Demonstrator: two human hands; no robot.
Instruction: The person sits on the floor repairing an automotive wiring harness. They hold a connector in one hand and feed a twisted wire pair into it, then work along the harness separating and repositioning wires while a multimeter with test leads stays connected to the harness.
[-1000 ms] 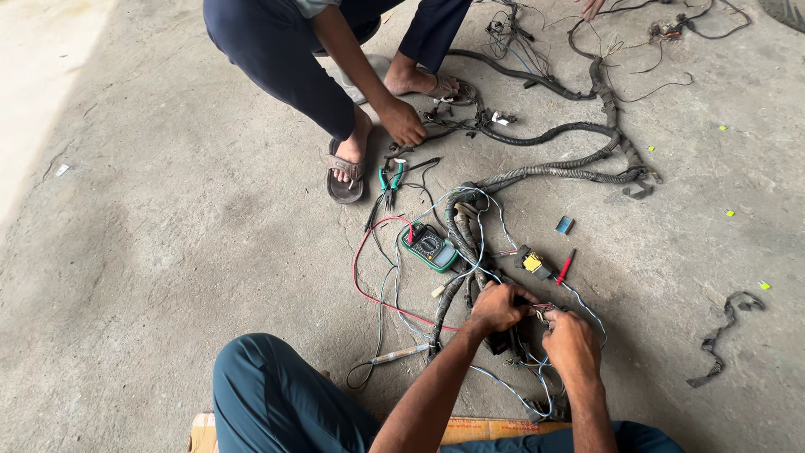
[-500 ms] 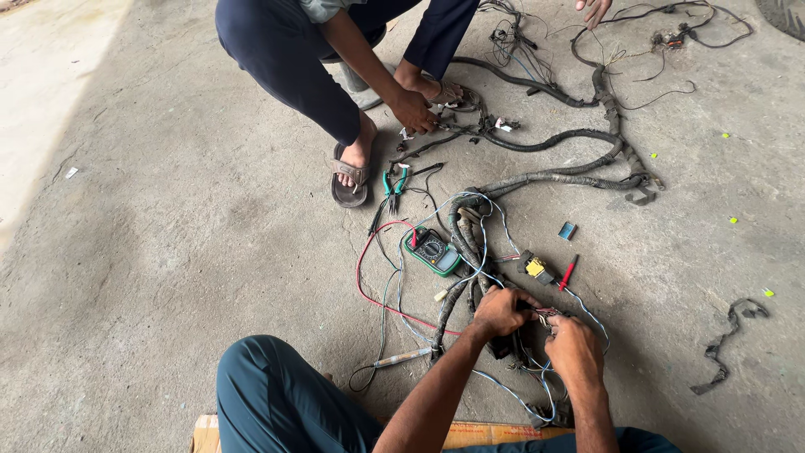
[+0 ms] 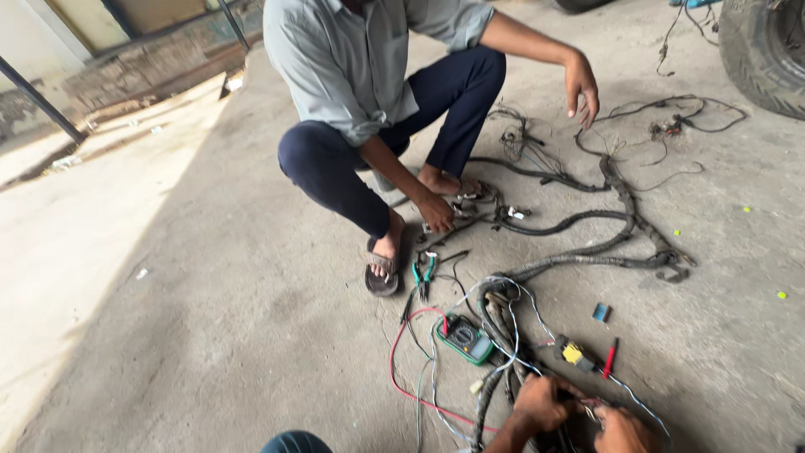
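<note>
My left hand and my right hand are low at the frame's bottom edge, both closed around strands of a black wiring harness that sprawls over the concrete floor. A green multimeter lies just left of my left hand, with red and white leads looping from it. A yellow connector and a small red-handled tool lie just above my hands.
A co-worker squats across from me, one hand on the harness, the other hand raised. Green-handled pliers lie by that person's sandal. A tyre stands at top right; a small blue piece lies nearby.
The view has tilted up, showing the co-worker's torso and the tyre. My hands now sit at the bottom edge, still on the wires. The co-worker's far hand has lifted off the floor.
</note>
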